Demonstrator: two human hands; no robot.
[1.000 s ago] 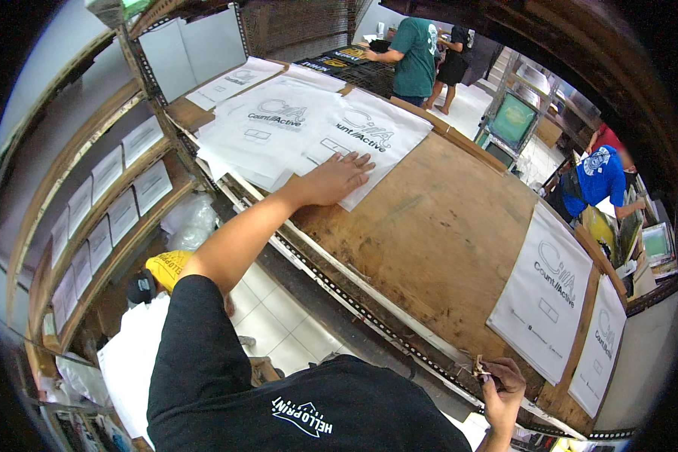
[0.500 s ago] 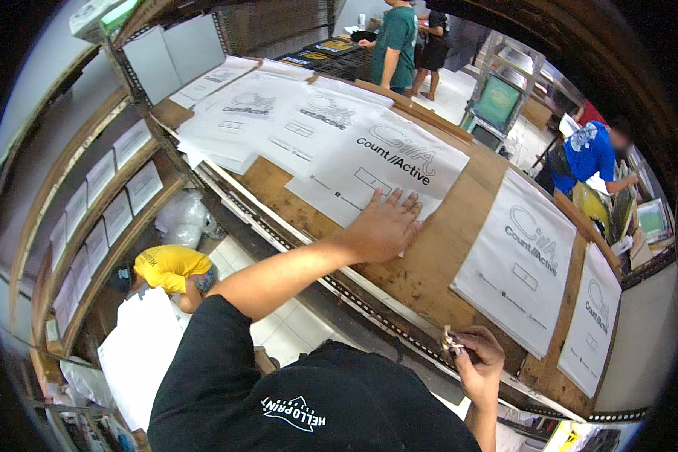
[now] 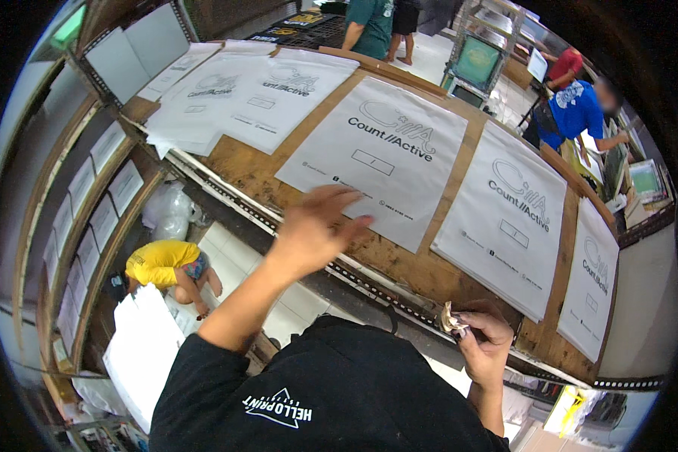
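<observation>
Flat on the slanted wooden table lies a white printed sheet [image 3: 388, 139], with black lettering and outline drawings. My left hand [image 3: 316, 230] hovers at its near edge, fingers apart and holding nothing. By the table's front edge, my right hand [image 3: 490, 339] pinches a small crumpled whitish cloth or paper wad [image 3: 452, 319]; which of the two I cannot tell. A stack of matching white sheets [image 3: 508, 211] lies to the right, and a narrower-looking stack [image 3: 591, 279] beyond it. More overlapping printed sheets [image 3: 271, 102] cover the left part of the table.
The wooden tabletop [image 3: 248, 169] has a perforated metal rail [image 3: 384, 290] along its front. Wooden shelves with pale sheets stand left. A person in yellow [image 3: 162, 264] crouches near the plastic-wrapped bundle [image 3: 173, 215]. A person in blue [image 3: 576, 113] works beyond the table, near framed screens [image 3: 474, 62].
My left hand has lifted off the middle sheet and drawn back toward the front edge. That sheet now lies flatter and apart from its left neighbours. My right hand keeps its pinch.
</observation>
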